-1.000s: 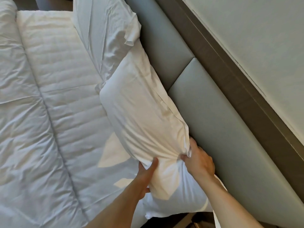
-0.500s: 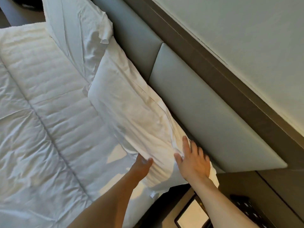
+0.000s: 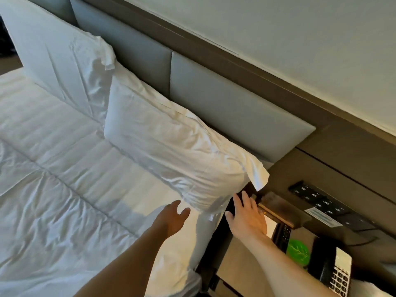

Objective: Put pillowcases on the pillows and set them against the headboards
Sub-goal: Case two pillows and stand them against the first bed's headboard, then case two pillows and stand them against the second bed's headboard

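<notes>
The head view shows the bed (image 3: 64,189) under a white quilted cover, with the grey padded headboard (image 3: 235,110) along its far side and a pale wall above that. Against the headboard two cased pillows stand: the far pillow (image 3: 64,61) upright, and the near pillow (image 3: 171,151) leaning on the headboard at the bed's edge. This near pillow hangs a little over the edge, and its loose pillowcase flap (image 3: 259,179) sticks out beyond the headboard, so I think it can slide off toward the desk (image 3: 235,264) if nobody pushes it inward. Beside the headboard's end, on the desk, are a telephone (image 3: 336,273), a green round thing (image 3: 297,251) and a dark remote (image 3: 285,232). The left hand (image 3: 171,219) is loosely open, holding nothing, just under the pillow's corner. The right hand (image 3: 246,217) is spread wide and empty, near the same corner.
</notes>
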